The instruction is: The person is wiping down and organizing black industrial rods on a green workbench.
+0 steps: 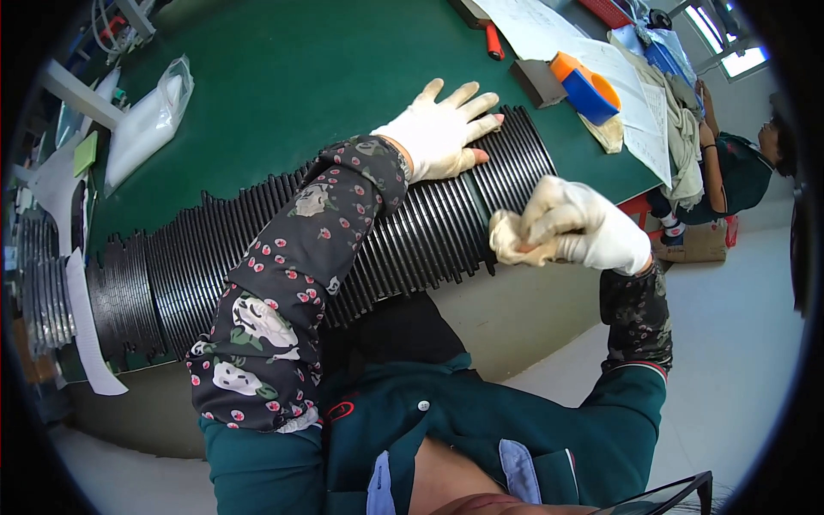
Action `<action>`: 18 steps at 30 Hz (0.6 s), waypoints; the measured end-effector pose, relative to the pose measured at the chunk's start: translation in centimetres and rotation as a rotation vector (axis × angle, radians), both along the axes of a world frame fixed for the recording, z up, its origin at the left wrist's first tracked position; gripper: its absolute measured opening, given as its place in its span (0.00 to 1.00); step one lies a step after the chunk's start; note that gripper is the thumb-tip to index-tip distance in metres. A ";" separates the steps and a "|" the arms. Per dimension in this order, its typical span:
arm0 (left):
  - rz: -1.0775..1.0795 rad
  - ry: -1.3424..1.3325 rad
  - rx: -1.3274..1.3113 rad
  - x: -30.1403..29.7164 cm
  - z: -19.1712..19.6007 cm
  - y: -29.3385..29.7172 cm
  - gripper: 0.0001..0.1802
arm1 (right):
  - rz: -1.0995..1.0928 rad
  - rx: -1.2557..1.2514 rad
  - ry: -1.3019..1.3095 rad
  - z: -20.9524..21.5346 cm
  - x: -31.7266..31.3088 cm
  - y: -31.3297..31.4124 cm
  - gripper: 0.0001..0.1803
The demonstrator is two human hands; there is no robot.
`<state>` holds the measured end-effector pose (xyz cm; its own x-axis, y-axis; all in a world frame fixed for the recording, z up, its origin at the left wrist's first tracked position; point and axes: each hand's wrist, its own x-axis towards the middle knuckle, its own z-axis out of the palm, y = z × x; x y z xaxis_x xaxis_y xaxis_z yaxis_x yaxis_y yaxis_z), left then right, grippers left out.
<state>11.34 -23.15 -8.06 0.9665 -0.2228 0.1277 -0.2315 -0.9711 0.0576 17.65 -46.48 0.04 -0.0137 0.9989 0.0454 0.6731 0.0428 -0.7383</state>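
Many slim black rods (421, 227) lie side by side in a long row along the near edge of the green table. My left hand (438, 133), in a white glove with bare fingertips, rests spread on the far ends of the rods toward the right of the row. Nothing is held in it. My right hand (584, 227), gloved too, is closed around a crumpled cream cloth (512, 240). The cloth is over or against the near ends of the rods at the row's right end; whether it touches them is hard to tell.
On the green table (283, 77), rolls of orange and blue tape (592, 96) stand beside a dark block (538, 83), papers (644, 107) and a red handle (493, 41). A clear bag (150, 120) lies at left. A co-worker (738, 172) sits beyond the right edge.
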 end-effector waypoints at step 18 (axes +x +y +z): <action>0.027 0.019 0.044 -5.8 -0.8 4.9 0.30 | 0.569 -0.044 0.097 -3.9 -6.2 5.4 0.07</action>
